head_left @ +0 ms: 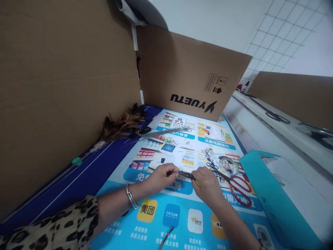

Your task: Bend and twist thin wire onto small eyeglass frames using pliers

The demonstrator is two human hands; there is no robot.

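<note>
My right hand (208,184) is closed around the handles of a pair of pliers (186,174), whose dark jaws point left. A bit of yellow shows on the grip. Opposite it, my left hand (163,176) pinches something small and thin right at the plier tips; it is too small to name. Beneath both hands lies a printed poster sheet (119,194). Red-handled scissors (238,187) rest to the right of my right hand. Beyond them are a tangle of black wire loops (211,160) and a round dish (229,166) with small pieces in it.
A bundle of thin metal wires (166,132) lies further back. On the left are a feather duster (121,121) and a black-handled tool (143,131). Cardboard panels (161,69) stand behind and left. A turquoise box (275,198) sits at right. A dark strip (165,238) lies in front.
</note>
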